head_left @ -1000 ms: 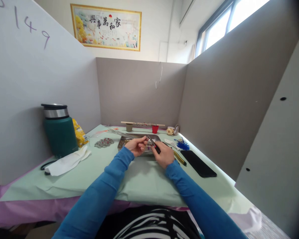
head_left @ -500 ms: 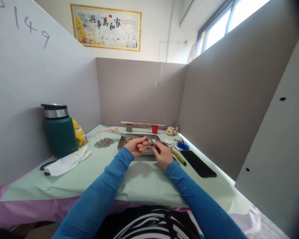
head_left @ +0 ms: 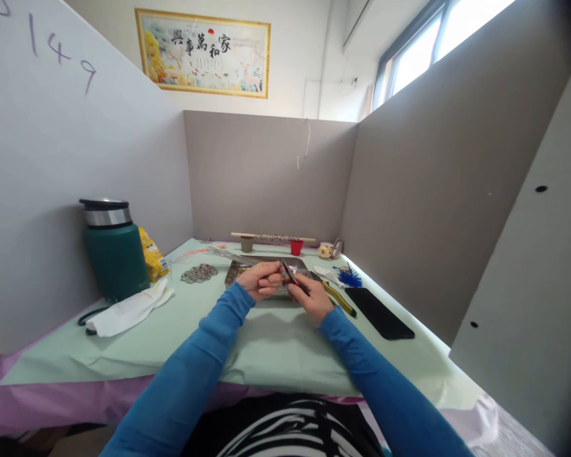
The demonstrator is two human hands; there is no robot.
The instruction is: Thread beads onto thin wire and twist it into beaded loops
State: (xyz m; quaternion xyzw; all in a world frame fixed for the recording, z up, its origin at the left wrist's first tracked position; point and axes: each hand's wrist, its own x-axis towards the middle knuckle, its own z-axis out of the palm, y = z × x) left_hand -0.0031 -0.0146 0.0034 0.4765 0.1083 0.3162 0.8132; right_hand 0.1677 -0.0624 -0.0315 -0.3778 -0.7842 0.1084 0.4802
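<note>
My left hand (head_left: 261,281) is closed in a pinch near the middle of the table, and what lies between its fingertips is too small to make out. Wrapped in my right hand (head_left: 315,301) are small pliers (head_left: 290,273) with dark handles and a touch of red. Their tip points up and left and meets the left fingertips. Beneath and behind both hands stands a metal tray (head_left: 229,274) with small beads or parts, partly hidden by my hands. Thin wires (head_left: 228,254) rest across its left rim. Yellow-handled pliers (head_left: 341,300) lie just right of my right hand.
Left are a beaded chain pile (head_left: 198,273), a white cloth (head_left: 132,311) and a green bottle (head_left: 115,257). A beaded stick (head_left: 273,237) spans a brown cup (head_left: 247,244) and a red cup (head_left: 296,247). At right lie a black phone (head_left: 378,312) and a blue tassel (head_left: 349,276). Partitions enclose the table.
The pliers in my right hand have turned slightly, and that hand has shifted a little to the right. My left hand keeps its pinch in nearly the same place.
</note>
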